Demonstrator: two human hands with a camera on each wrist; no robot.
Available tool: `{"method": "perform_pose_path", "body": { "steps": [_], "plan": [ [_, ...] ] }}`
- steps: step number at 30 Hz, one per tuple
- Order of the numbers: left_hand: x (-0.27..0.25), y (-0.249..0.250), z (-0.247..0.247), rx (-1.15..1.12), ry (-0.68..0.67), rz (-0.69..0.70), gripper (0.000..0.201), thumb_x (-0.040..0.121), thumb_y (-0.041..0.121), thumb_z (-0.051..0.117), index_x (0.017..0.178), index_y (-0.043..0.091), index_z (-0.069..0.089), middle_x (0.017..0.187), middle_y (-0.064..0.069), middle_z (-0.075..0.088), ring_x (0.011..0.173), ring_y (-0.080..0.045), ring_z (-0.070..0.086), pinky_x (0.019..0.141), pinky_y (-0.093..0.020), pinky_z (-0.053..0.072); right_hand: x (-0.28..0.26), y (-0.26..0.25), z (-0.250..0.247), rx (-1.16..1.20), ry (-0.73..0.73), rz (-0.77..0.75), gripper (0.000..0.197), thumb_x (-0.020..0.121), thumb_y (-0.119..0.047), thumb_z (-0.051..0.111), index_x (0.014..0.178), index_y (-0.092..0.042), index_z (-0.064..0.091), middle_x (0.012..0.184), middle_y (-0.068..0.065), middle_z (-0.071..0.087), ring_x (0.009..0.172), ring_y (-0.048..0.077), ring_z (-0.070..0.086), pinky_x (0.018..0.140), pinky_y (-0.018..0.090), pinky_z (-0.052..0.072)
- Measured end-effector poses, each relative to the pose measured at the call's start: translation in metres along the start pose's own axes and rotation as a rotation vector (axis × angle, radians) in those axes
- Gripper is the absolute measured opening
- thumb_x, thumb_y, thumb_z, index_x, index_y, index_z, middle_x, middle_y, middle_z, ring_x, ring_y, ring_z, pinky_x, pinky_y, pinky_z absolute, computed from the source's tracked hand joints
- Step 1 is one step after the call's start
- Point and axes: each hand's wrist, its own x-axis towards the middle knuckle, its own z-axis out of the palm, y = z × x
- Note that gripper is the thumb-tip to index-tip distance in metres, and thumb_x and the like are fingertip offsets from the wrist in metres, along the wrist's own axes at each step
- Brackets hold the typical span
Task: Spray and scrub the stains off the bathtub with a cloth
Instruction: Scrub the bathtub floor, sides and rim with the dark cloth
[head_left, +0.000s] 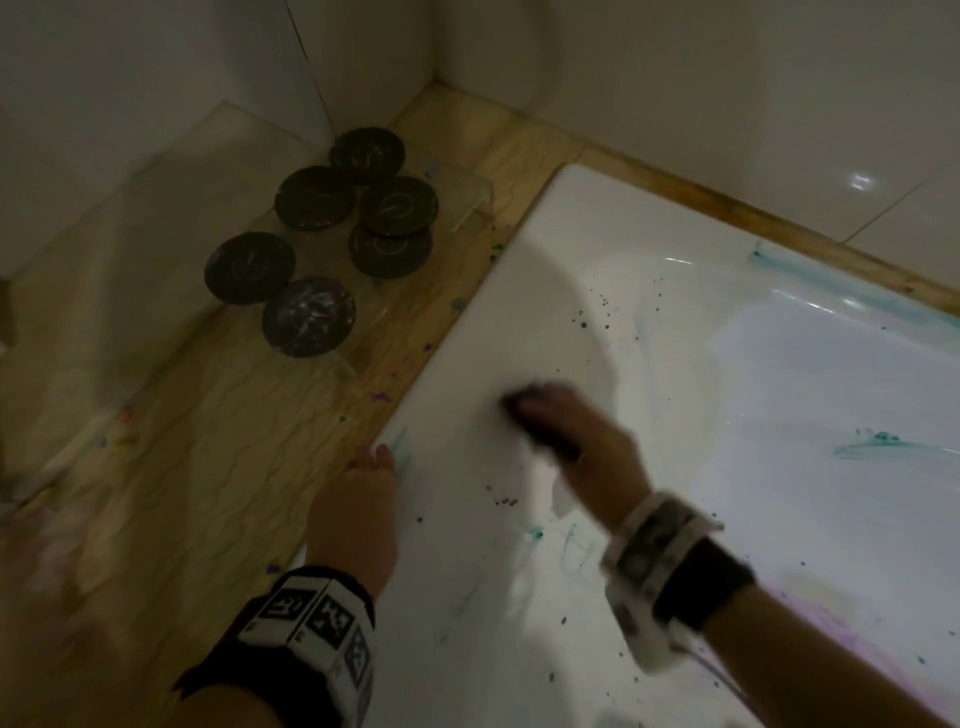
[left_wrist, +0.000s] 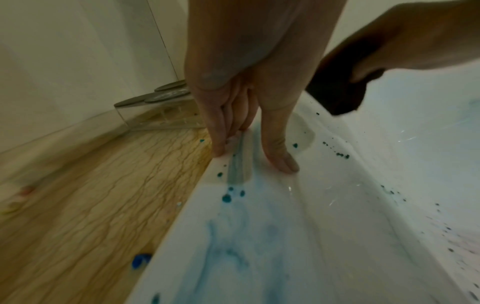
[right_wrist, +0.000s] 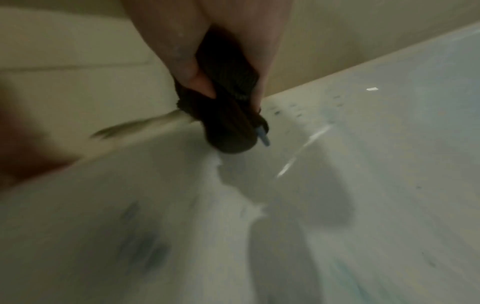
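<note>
Your right hand (head_left: 582, 441) grips the dark cloth (head_left: 524, 410) bunched; nearest specks (head_left: 501, 501) lie just wrist-side, left hand (head_left: 363, 499) braced flat on the bathtub (head_left: 467, 364) rim.

both forearms are bare, the left hand (head_left: 358, 506) wearing a black wrist strap (head_left: 249, 670) that carries a white block printed with black square marker patterns (head_left: 311, 616), the right hand (head_left: 587, 447) wearing a black band (head_left: 701, 584) beside a blurred white-and-grey block (head_left: 647, 545).
</note>
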Motion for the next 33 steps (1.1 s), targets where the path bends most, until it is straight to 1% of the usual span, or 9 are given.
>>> {"method": "perform_pose_path", "body": {
  "steps": [4,9,17,21,23,25,28,31,33],
  "plan": [
    [0.002,-0.001,0.002,0.017,-0.005,0.002,0.089,0.087,0.028,0.061,0.149,0.009,0.001,0.148,-0.011,0.022,0.132,-0.021,0.036,0.104,-0.026,0.035,0.088,0.045,-0.052,0.038,0.491,0.489,0.036,0.092,-0.016,0.051,0.126,-0.025,0.057,0.140,0.002,0.046,0.128,0.022,0.045,0.104,0.042,0.042],
    [0.004,-0.002,0.005,0.094,0.011,0.005,0.095,0.083,0.037,0.064,0.148,0.008,0.002,0.146,-0.011,0.024,0.133,-0.023,0.033,0.109,-0.030,0.030,0.145,0.072,-0.068,-0.333,0.386,0.737,0.050,0.091,-0.013,0.044,0.139,-0.024,0.040,0.151,0.004,0.029,0.137,0.026,0.029,0.113,0.041,0.027],
    [0.005,0.002,0.000,0.083,-0.050,0.006,0.088,0.090,0.024,0.058,0.148,0.004,-0.005,0.151,-0.017,0.016,0.137,-0.029,0.028,0.113,-0.034,0.027,0.071,0.013,0.014,-0.362,0.131,0.491,0.060,0.084,0.000,0.049,0.138,-0.027,0.042,0.153,0.002,0.024,0.141,0.021,0.023,0.108,0.032,0.028],
    [0.000,0.001,-0.004,0.117,-0.016,0.026,0.087,0.089,0.024,0.058,0.148,0.003,-0.003,0.147,-0.016,0.023,0.133,-0.027,0.034,0.109,-0.033,0.032,0.012,-0.004,0.020,-0.264,-0.096,0.132,0.058,0.074,0.010,0.062,0.125,-0.016,0.059,0.139,0.014,0.045,0.130,0.037,0.040,0.102,0.044,0.031],
    [-0.001,0.001,-0.004,0.103,0.003,0.040,0.086,0.089,0.024,0.058,0.148,0.004,-0.002,0.147,-0.015,0.024,0.132,-0.026,0.036,0.109,-0.031,0.033,0.000,-0.002,0.000,-0.220,-0.248,0.027,0.046,0.077,0.002,0.063,0.119,-0.017,0.063,0.132,0.010,0.054,0.122,0.033,0.050,0.101,0.047,0.040],
    [0.000,0.000,-0.003,0.082,0.020,0.040,0.085,0.090,0.023,0.057,0.148,0.005,-0.002,0.146,-0.014,0.025,0.131,-0.025,0.037,0.108,-0.030,0.034,0.018,0.007,-0.023,-0.129,-0.148,0.112,0.034,0.087,-0.010,0.059,0.119,-0.022,0.062,0.128,0.003,0.058,0.110,0.023,0.060,0.096,0.041,0.049],
    [0.003,-0.001,0.001,0.046,0.009,0.036,0.083,0.091,0.023,0.055,0.148,0.006,-0.003,0.148,-0.014,0.023,0.133,-0.024,0.034,0.110,-0.030,0.032,0.074,0.032,-0.052,-0.038,0.256,0.378,0.034,0.090,-0.020,0.061,0.124,-0.024,0.059,0.132,-0.001,0.054,0.113,0.019,0.057,0.098,0.031,0.048],
    [0.004,-0.001,0.001,0.081,0.009,0.042,0.086,0.091,0.027,0.056,0.148,0.005,-0.004,0.150,-0.014,0.020,0.136,-0.024,0.030,0.112,-0.028,0.028,0.099,0.034,-0.040,-0.206,0.161,0.490,0.044,0.091,-0.010,0.053,0.133,-0.021,0.050,0.144,0.004,0.041,0.132,0.022,0.040,0.102,0.009,0.031],
    [0.003,0.000,0.002,0.110,0.037,0.043,0.084,0.091,0.028,0.055,0.148,0.005,-0.002,0.149,-0.015,0.022,0.135,-0.024,0.032,0.112,-0.028,0.028,0.083,0.026,-0.013,-0.335,0.071,0.458,0.056,0.087,-0.002,0.049,0.138,-0.024,0.043,0.151,0.004,0.029,0.138,0.023,0.029,0.108,0.025,0.027]
  ]
}}
